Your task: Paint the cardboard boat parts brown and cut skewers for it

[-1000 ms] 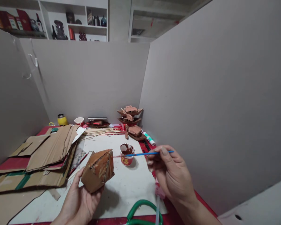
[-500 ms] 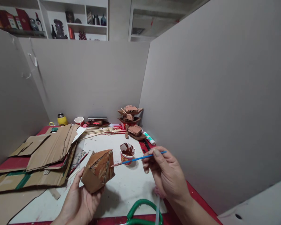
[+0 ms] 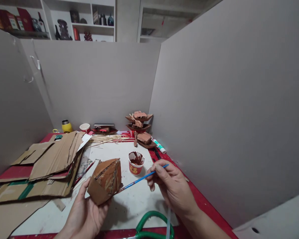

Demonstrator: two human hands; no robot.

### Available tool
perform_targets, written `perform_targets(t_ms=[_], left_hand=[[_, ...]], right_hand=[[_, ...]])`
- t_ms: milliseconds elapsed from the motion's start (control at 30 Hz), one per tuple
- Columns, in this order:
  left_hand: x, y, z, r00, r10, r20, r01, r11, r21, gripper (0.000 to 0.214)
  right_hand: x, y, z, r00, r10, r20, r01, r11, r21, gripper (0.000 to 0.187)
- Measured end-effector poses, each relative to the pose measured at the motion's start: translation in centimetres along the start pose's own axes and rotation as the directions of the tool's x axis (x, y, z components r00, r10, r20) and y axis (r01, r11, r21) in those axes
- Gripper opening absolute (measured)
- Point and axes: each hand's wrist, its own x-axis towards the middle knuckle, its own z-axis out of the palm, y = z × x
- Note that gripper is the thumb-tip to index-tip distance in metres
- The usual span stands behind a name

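1. Blue-handled and slim, one paintbrush [image 3: 141,179] is pinched between the thumb and fingers of our right hand [image 3: 174,186].
2. Our left hand [image 3: 88,212] holds one brown cardboard piece [image 3: 104,181], its fingers curled beneath and the thumb up along the left side; we have the piece tilted above one white sheet [image 3: 137,209].
3. The brush's bristle end is at the lower right edge of the piece, though we cannot tell whether they touch.
4. Two cups are before us: one paint cup [image 3: 136,170], brown inside, just beyond the brush, and one rear cup [image 3: 86,130] well apart at the back.
5. Near our right forearm we see one pair of green-handled scissors [image 3: 151,213], partly cut off, with one pale strip [image 3: 168,221] crossing the handle.
6. Four boat-shaped models [image 3: 144,138] stand farther out: two stacked, one just in front of them, one farther left.
7. Also at the back, on the red counter [image 3: 201,199], we count one yellow flask [image 3: 67,127], one white-and-teal tube [image 3: 159,146], and more thin sticks [image 3: 112,137] than we can number.
8. To our left, cardboard sheets [image 3: 56,157] overlap, too jumbled to count.
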Motion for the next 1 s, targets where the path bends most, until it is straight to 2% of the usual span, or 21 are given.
perform_targets(t_ms=[267,567,633,733,800,1000], left_hand=[[-0.1,0.0,0.0,1.000,-0.011,-0.008,0.011,1.000,-0.005,0.053],[0.1,0.1,0.0,0.999,0.037,-0.031,-0.037,0.999,-0.006,0.053],[0.1,0.1,0.0,0.998,0.047,-0.035,-0.047,0.999,0.000,0.052],[0.1,0.2,0.0,0.998,0.051,-0.039,-0.051,0.999,0.005,0.052],[0.1,0.2,0.0,0.998,0.041,-0.039,-0.041,0.999,0.003,0.053],[0.0,0.2,0.0,0.997,0.065,-0.046,-0.065,0.998,0.004,0.052]], right_hand=[[0.0,-0.8,-0.1,0.983,-0.137,-0.120,0.139,0.990,0.010,0.026],[-0.4,-0.9,-0.6,0.989,-0.144,-0.015,0.142,0.987,-0.068,0.021],[-0.8,-1.3,-0.5,0.980,-0.199,-0.019,0.197,0.978,-0.073,0.018],[-1.6,-1.7,-0.3,0.922,-0.385,-0.048,0.377,0.918,-0.120,0.012],[-2.2,-1.8,-0.3,0.870,-0.492,-0.018,0.480,0.857,-0.188,0.011],[-3.4,-1.2,-1.1,0.785,-0.579,0.222,0.618,0.706,-0.347,0.018]])
